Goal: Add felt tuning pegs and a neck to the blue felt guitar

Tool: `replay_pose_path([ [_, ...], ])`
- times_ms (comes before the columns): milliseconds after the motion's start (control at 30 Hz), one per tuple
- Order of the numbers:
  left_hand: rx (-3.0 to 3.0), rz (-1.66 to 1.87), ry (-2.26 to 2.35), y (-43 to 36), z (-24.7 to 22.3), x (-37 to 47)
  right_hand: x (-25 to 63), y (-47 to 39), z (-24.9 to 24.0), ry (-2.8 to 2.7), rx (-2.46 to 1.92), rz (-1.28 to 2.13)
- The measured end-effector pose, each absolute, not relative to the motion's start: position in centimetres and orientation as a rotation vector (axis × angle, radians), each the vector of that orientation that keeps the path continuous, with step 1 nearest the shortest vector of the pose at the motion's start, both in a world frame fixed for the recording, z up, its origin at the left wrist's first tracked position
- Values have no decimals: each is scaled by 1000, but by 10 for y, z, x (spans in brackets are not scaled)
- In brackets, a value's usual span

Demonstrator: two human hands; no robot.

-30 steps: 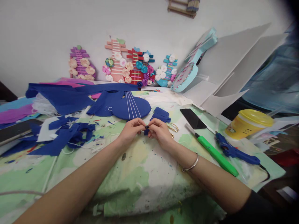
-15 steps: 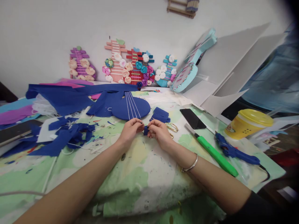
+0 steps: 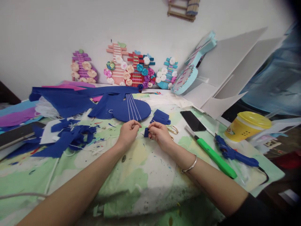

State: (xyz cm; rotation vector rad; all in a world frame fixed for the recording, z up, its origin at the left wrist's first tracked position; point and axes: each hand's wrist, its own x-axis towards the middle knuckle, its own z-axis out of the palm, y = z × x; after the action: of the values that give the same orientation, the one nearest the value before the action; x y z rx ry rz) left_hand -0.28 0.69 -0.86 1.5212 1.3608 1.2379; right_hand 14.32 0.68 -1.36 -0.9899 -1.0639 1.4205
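My right hand (image 3: 160, 133) pinches a small dark blue piece (image 3: 146, 132) just above the paint-stained tabletop. Left of it, my left hand (image 3: 128, 133) is closed, fingertips pressed together and a little apart from the piece; whether they hold anything is too small to tell. Beyond my hands lies a blue instrument-shaped cutout (image 3: 117, 110) with white strings across its body. A small pile of blue pieces (image 3: 161, 116) rests just past my right hand, and gold-handled scissors (image 3: 172, 129) lie partly hidden beside that hand.
To the right are a black phone (image 3: 192, 120), a green cutter (image 3: 216, 158), a blue glue gun (image 3: 235, 153) and a yellow-lidded cup (image 3: 248, 125). Blue scraps (image 3: 80, 135) litter the left side. Several decorated instrument models (image 3: 135, 72) stand against the wall.
My left hand has moved slightly left, away from the small blue piece. My right hand still holds the piece. The whole view has shifted slightly.
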Motion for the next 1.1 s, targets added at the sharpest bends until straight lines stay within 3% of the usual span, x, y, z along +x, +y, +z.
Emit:
replay_pose_path([
  [300,1536,1216,1234,-18,4,1,150,-1,-2,-1227,-927,1325],
  [500,1380,1393,1113,-76,2,22,164,-47,19,-1360,-793,1306],
  [700,1452,1486,1043,-114,-15,30,172,-96,4,-1294,-803,1248],
  [1100,1852,1620,1357,-135,-35,25,166,-124,-27,-1534,-970,694],
])
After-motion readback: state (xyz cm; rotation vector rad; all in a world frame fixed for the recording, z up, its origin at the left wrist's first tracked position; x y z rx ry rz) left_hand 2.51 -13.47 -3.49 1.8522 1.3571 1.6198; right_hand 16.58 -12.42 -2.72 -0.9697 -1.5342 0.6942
